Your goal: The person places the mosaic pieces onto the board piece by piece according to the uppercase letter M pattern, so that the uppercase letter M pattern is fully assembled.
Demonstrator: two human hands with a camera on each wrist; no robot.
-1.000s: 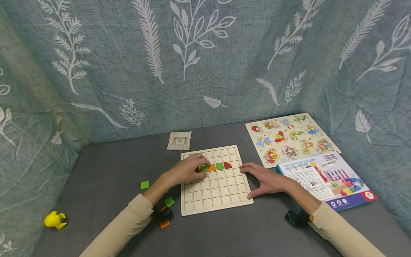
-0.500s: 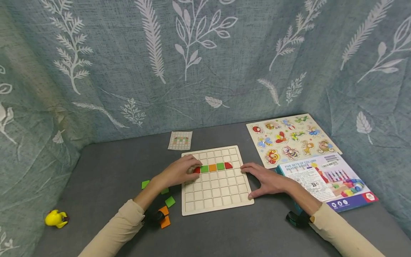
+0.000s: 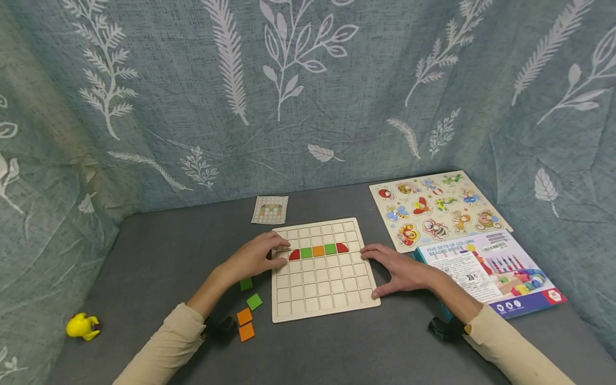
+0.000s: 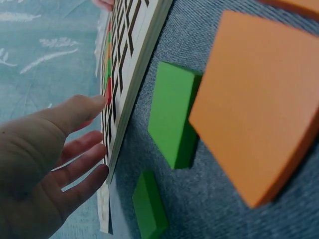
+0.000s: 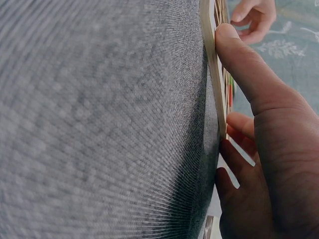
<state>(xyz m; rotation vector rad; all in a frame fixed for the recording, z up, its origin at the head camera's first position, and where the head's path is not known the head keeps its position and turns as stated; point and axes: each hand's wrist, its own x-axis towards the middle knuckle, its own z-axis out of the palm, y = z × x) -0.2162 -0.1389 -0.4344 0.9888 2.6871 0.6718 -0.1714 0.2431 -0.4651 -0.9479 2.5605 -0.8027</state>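
Note:
A wooden grid board (image 3: 324, 289) lies on the grey table, bearing a row of tiles. From left to right these are a red rounded tile (image 3: 294, 255), a green square (image 3: 306, 252), an orange square (image 3: 318, 251), another green square (image 3: 330, 249) and a second red rounded tile (image 3: 342, 248). At the board's left edge is my left hand (image 3: 255, 255), thumb and fingers apart beside the left red tile, nothing visible between them. My right hand (image 3: 397, 269) rests its spread thumb and fingertips against the right edge; the right wrist view shows its thumb (image 5: 241, 59) touching the rim.
Loose green tiles (image 4: 172, 114) and orange tiles (image 4: 259, 104) lie left of the board. A pattern card (image 3: 270, 209) is behind it. An insect puzzle (image 3: 435, 206) and a beaded-boxes carton (image 3: 491, 270) occupy the right. A yellow toy (image 3: 83, 328) sits far left.
My left hand has drawn back leftward from the row, uncovering the left red tile. Its forearm now hides the leftmost loose green tile and shows more of the orange ones. My right hand stays put.

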